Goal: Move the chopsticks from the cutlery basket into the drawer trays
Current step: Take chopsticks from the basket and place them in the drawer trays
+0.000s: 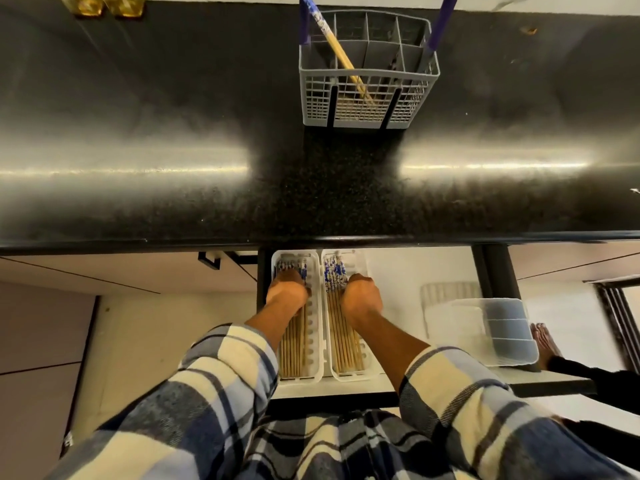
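Observation:
A grey cutlery basket (369, 69) with purple handles stands at the back of the black counter; chopsticks (337, 46) with blue-patterned tops lean in its left compartment. Below the counter edge, an open drawer holds two white trays side by side. The left tray (317, 327) and the right tray (360, 374) each hold several chopsticks laid lengthwise. My left hand (287, 294) rests fingers-down on the chopsticks in the left tray. My right hand (360, 297) is curled over the chopsticks in the right tray. Whether either hand grips a chopstick is hidden by the knuckles.
A clear plastic divided organizer (498, 332) lies in the drawer to the right, beside a white wire rack (446, 292). A bare foot (545, 341) of another person shows at the right. Two gold objects (104, 6) sit at the counter's back left.

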The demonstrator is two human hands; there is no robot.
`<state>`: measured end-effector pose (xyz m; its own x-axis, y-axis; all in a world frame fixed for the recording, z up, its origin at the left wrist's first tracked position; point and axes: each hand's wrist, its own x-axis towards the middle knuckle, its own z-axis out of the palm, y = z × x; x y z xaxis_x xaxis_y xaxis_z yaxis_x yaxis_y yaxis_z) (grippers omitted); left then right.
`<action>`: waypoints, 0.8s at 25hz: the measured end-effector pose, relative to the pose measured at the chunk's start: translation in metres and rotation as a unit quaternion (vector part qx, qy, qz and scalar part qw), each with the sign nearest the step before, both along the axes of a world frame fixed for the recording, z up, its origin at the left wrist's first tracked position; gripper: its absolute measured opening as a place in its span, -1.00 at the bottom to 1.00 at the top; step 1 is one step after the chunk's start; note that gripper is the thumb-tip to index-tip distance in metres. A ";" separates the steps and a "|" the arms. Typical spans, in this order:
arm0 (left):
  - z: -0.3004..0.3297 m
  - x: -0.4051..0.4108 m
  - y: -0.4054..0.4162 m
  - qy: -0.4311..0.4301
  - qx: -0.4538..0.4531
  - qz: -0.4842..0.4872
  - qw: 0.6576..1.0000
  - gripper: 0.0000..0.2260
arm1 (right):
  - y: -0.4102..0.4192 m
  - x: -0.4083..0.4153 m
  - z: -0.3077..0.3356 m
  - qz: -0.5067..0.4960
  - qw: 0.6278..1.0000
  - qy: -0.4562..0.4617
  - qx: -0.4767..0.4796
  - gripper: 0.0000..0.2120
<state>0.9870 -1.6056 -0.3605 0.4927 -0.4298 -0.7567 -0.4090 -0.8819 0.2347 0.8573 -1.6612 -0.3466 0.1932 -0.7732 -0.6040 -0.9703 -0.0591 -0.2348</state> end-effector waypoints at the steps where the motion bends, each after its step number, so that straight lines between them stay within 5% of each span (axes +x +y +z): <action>1: 0.000 -0.002 -0.002 -0.003 0.011 -0.001 1.000 -0.79 | -0.001 0.001 0.000 0.001 1.000 0.008 0.001 -0.81; 20: -0.006 -0.010 -0.007 -0.099 0.056 -0.118 0.986 -0.68 | 0.000 0.002 0.004 0.045 0.999 0.022 0.005 -0.77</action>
<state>0.9772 -1.6122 -0.3661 0.5321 -0.4695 -0.7045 -0.6340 -0.7725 0.0360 0.8593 -1.6609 -0.3425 0.2340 -0.7486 -0.6204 -0.9707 -0.1440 -0.1924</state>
